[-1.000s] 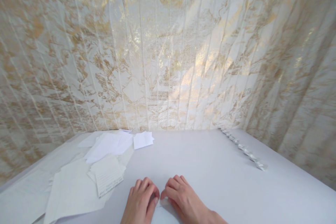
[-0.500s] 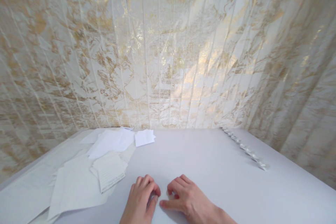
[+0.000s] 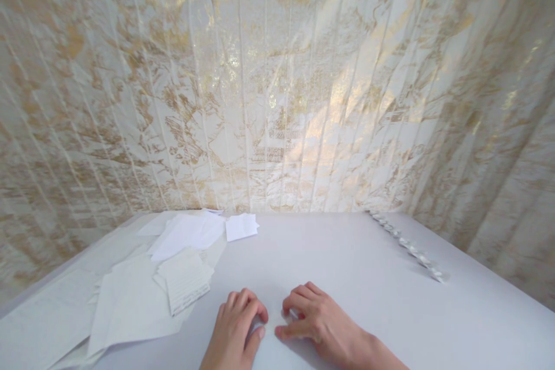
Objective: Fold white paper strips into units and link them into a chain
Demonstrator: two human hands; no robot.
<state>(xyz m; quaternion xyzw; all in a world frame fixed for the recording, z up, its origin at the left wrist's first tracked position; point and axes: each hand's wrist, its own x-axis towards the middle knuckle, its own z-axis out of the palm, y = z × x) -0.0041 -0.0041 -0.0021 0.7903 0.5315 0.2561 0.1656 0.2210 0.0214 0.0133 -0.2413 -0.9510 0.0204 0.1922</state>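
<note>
My left hand (image 3: 238,326) is at the bottom middle, low over the white table, with fingers curled and the thumb near the index fingertip. Across a narrow gap from it is my right hand (image 3: 314,321), its fingers bent and its thumb pointing left. Pale shapes show inside both curled grips, but they blend with the table and I cannot make out what they are. Left of my left hand lies a small stack of lined paper slips (image 3: 187,283), on top of larger white paper sheets (image 3: 134,312).
Folded white paper (image 3: 241,227) lies at the back, beside bright loose sheets (image 3: 188,234). A row of small folded white pieces (image 3: 407,245) runs along the right of the table (image 3: 329,254). A patterned gold-and-white curtain (image 3: 277,98) hangs behind the far edge.
My right hand has moved slightly right, widening the gap between my hands. My left hand has barely moved. The whole view has shifted a little.
</note>
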